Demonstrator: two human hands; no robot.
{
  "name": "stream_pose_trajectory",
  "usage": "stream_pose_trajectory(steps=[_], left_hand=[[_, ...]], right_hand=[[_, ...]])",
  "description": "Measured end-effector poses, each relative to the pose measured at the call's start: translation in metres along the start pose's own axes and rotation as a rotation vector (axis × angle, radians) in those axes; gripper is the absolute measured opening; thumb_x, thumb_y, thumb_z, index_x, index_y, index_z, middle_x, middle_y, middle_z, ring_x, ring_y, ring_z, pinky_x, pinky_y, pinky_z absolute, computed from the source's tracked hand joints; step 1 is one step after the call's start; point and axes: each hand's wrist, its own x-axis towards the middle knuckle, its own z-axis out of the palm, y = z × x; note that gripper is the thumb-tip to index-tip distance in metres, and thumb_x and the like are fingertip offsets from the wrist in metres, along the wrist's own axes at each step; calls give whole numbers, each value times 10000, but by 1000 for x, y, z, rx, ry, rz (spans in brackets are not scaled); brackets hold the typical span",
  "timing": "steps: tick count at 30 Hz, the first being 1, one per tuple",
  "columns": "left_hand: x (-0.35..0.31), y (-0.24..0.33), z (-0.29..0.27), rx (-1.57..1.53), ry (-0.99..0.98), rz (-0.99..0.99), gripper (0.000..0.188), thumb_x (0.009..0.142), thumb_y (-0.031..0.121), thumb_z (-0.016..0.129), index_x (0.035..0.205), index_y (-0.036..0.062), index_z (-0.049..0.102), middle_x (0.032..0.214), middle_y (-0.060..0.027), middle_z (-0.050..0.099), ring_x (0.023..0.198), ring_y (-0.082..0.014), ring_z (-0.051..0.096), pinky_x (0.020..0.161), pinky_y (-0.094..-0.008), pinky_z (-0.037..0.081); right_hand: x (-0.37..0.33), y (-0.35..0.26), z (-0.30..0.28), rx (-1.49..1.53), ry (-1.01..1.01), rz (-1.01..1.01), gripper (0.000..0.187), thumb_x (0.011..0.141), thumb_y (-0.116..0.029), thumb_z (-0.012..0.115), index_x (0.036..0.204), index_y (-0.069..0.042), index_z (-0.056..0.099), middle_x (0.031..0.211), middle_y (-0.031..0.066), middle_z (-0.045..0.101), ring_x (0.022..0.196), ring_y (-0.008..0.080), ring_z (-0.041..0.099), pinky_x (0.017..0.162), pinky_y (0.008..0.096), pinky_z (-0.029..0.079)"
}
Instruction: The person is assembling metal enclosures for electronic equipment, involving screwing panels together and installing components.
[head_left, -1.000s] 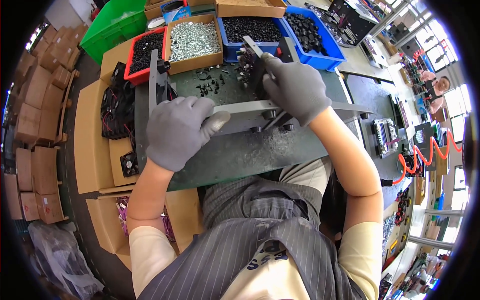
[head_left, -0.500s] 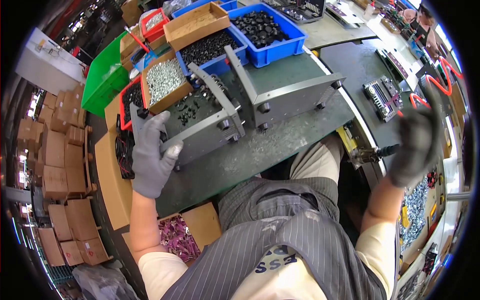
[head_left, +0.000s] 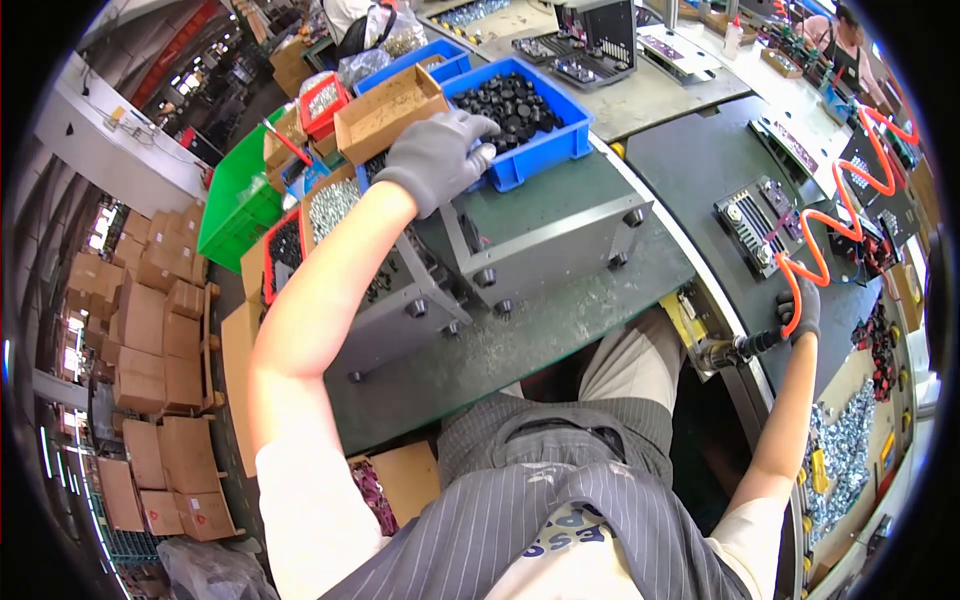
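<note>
My left hand (head_left: pixel 437 160), in a grey glove, reaches over the near-left edge of a blue bin (head_left: pixel 550 160) of black round feet (head_left: pixel 512 108). Its thumb and fingers are apart, and nothing shows between them. My right hand (head_left: pixel 804 308), in a dark glove, is at the orange coiled hose (head_left: pixel 823 262), close beside a black-handled power driver (head_left: pixel 757 343). The fingers of that hand are mostly hidden. On the green-topped bench stand two grey metal housings with black feet: the right housing (head_left: pixel 560 245) and the left housing (head_left: pixel 385 325), partly behind my left forearm.
A cardboard tray (head_left: pixel 392 112), a red bin (head_left: pixel 322 106) and a green crate (head_left: pixel 240 222) crowd the back left. To the right, a finned metal part (head_left: pixel 748 232) lies on a dark work surface (head_left: pixel 680 150). Silver hardware (head_left: pixel 845 450) is heaped at the far right.
My left hand has left the left housing and moved up and right to the blue bin. My right hand has come down beside the driver and the hose. The view has shifted slightly.
</note>
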Motion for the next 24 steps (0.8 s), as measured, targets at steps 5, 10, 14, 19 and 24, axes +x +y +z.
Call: stream_pose_trajectory(steps=[5,10,14,19,24], left_hand=[[71,-3,48,118,-386,-28,437,869,402,489,1203,127,558,1146,-165,593,1067,-320,564,907,-413,441],[96,-6,82,268,-686,-113,395,850,403,530,1052,91,665,1050,-158,641,996,-311,605,850,-406,468],[107,-9,80,239,-749,-108,401,838,392,554,1026,57,668,1039,-161,645,985,-315,608,836,-403,474],[122,-20,87,216,-704,-105,412,833,402,556,1010,49,672,1031,-171,644,983,-323,608,841,-408,468],[129,-31,91,188,-684,-207,424,846,398,532,1036,41,661,1078,-176,631,1012,-331,597,867,-412,456]], right_hand=[[21,24,0,-479,-99,-317,253,893,-404,490,944,-163,545,488,28,443,280,153,380,268,275,281],[-10,6,18,-801,-181,-398,263,830,-171,555,1088,-117,562,1141,156,537,1034,334,564,852,413,472],[-51,-40,41,-259,-103,40,225,870,-233,556,1000,-49,568,801,109,564,764,225,582,713,369,469],[-35,-23,28,-514,-105,-135,348,921,-329,522,1042,-12,598,812,105,636,691,187,566,659,353,456],[-17,-4,22,-483,-96,-194,389,930,-352,499,1079,-1,574,844,150,624,747,262,587,683,375,453]])
